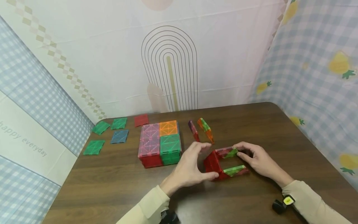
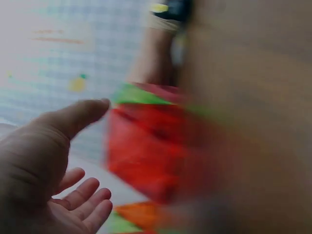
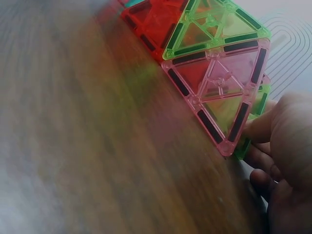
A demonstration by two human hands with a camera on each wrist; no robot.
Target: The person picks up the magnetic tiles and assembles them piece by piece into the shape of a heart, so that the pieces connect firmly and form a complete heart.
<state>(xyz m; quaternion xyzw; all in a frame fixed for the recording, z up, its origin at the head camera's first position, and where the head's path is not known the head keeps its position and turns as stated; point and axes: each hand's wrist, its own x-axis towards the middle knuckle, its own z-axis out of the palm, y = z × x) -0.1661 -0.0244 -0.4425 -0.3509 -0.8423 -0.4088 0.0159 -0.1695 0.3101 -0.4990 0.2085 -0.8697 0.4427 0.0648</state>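
Observation:
A small frame of translucent magnetic tiles stands on the table, with a red end (image 1: 213, 165) and two side walls joined from triangles. My right hand (image 1: 258, 158) pinches the green triangular tile (image 1: 231, 153) of the far wall between thumb and fingers. A pink triangular tile (image 3: 219, 83) and a light green one (image 3: 217, 29) make up the near wall in the right wrist view. My left hand (image 1: 188, 166) is beside the red end, thumb and fingers spread wide. In the left wrist view its thumb (image 2: 80, 117) and fingers are apart from the red tiles (image 2: 146, 146).
Left of the hands sits a block of purple, orange, green and red tiles (image 1: 150, 140). Green tiles (image 1: 94, 147), a blue tile (image 1: 119, 137) and a red tile (image 1: 141, 120) lie farther left. Behind the frame stand an orange-green piece (image 1: 206, 129) and a purple-red piece (image 1: 193, 130).

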